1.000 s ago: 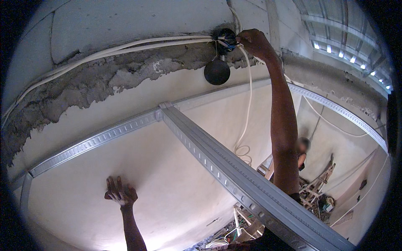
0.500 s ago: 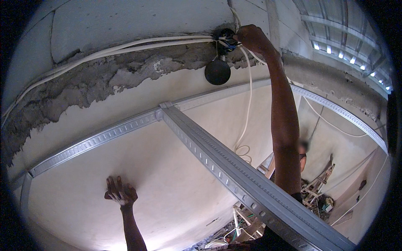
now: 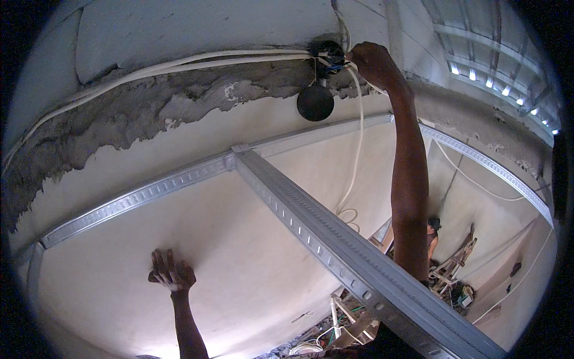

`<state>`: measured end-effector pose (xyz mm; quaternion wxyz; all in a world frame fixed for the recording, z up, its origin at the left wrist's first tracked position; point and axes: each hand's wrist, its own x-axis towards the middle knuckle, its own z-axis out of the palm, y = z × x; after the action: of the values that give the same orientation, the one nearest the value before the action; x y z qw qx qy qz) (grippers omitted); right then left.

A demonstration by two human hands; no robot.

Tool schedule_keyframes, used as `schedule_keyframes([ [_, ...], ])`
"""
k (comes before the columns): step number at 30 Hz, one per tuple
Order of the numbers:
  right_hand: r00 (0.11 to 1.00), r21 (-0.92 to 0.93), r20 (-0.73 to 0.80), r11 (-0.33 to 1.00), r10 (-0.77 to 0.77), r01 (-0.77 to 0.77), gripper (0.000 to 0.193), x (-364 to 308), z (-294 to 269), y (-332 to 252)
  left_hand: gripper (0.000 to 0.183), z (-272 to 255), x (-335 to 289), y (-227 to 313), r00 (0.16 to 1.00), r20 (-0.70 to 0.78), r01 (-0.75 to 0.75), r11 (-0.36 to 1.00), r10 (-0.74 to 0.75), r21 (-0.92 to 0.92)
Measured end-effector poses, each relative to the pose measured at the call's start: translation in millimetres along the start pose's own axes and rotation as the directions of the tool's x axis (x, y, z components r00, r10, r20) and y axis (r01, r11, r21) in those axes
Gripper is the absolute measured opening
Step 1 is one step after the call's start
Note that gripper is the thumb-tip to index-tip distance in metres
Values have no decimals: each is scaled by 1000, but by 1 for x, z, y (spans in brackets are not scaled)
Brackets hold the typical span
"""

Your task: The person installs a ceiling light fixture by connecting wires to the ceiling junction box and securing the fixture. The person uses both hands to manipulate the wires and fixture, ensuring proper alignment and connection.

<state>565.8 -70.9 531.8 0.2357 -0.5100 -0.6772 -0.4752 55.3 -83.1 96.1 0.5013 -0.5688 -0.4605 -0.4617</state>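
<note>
High on the wall, my right hand (image 3: 373, 61) is closed just right of a round black junction box (image 3: 327, 57). Its fingertips are pinched near the box's wires; what they hold is too small to make out. A round black lid (image 3: 315, 103) hangs below the box. White cables (image 3: 197, 58) run into the box from the left, and another white cable (image 3: 360, 137) drops from it to loose coils. Lower left, my left hand (image 3: 171, 272) lies against the pale plastered wall (image 3: 239, 251), fingers spread and nothing in them.
A metal ceiling channel (image 3: 335, 239) crosses between my arms and meets a wall-mounted metal track (image 3: 143, 194). Below right, another person (image 3: 431, 236) stands near wooden scaffolding (image 3: 454, 263) and debris. A corrugated roof (image 3: 490, 54) shows at upper right.
My right hand has shifted slightly right and down, a little away from the junction box. The view has moved a touch. My left hand stays against the wall.
</note>
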Motion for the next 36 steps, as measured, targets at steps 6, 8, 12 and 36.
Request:
schedule_keyframes([
  [6, 970, 248, 159, 943, 187, -222, 25, -14, 3, -34, 49, 2, -3, -2, 1000, -12, -10, 999, 10, -40],
  [8, 986, 137, 76, 978, 149, -158, 26, -18, 20, -19, 49, 4, 1, 1, 1000, -7, -15, 998, 15, -66],
  [12, 980, 91, 114, 981, 161, -171, 28, -25, 24, -16, 47, 7, 11, 7, 996, -84, -17, 999, 14, -37],
  [36, 969, -257, 236, 966, 74, -11, 27, 44, 14, 6, 49, 0, -1, -2, 999, -33, -22, 1000, 22, 2],
])
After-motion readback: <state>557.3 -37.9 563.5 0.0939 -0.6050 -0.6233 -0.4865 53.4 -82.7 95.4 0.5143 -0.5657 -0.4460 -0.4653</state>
